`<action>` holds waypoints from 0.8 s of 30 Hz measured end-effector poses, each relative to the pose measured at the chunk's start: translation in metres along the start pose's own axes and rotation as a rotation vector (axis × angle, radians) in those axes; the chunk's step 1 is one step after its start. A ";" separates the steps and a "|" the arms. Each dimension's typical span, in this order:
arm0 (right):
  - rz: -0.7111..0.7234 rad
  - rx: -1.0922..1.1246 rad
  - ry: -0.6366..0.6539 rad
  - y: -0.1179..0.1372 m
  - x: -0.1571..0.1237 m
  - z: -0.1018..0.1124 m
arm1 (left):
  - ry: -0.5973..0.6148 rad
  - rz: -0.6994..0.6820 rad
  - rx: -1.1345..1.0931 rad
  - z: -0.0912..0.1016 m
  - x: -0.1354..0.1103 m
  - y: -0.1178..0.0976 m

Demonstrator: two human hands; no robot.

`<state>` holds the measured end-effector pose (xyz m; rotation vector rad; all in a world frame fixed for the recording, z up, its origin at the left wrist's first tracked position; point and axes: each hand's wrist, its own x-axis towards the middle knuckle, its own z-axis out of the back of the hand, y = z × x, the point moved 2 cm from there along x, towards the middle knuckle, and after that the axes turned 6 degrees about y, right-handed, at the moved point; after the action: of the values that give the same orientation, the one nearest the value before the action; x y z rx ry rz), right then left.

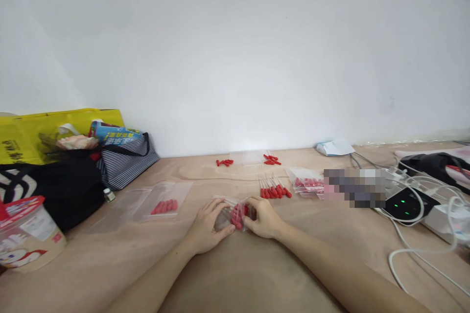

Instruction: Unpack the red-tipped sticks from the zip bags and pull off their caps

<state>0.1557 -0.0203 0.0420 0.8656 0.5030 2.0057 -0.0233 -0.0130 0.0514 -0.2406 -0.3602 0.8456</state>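
A small clear plastic bag [222, 221] with several red capsule-shaped pieces [238, 216] in it is between my hands, just above or on the table. My left hand [207, 227] closes on the bag's left side, thumb toward me. My right hand [265, 219] pinches the right side beside the red pieces; its fingertips partly cover them. Just beyond my right hand lies a row of red-tipped thin white sticks [274, 190]. To the left, a flat clear bag [183, 190] holds several red pieces [164, 206].
Filled clear bags [308, 183] are stacked at the right. Loose red pieces [224, 162] and another red group [271, 160] lie near the wall. White cables [400, 239] and a black device [404, 206] occupy the right; a striped bag [128, 161] and plastic tub [33, 234] stand left.
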 end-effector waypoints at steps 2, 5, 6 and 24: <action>-0.009 -0.019 -0.023 -0.001 -0.002 -0.001 | -0.008 -0.009 -0.005 -0.001 0.000 0.000; -0.029 -0.025 0.001 -0.002 -0.003 -0.001 | -0.022 0.007 -0.024 -0.001 -0.001 0.001; -0.040 -0.024 0.014 -0.002 -0.003 -0.001 | -0.024 0.020 -0.032 -0.001 -0.001 0.001; -0.047 -0.052 -0.023 -0.007 -0.004 0.002 | -0.003 0.030 -0.012 0.000 0.000 0.000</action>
<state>0.1630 -0.0193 0.0376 0.8366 0.4522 1.9558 -0.0230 -0.0134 0.0510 -0.2567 -0.3650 0.8735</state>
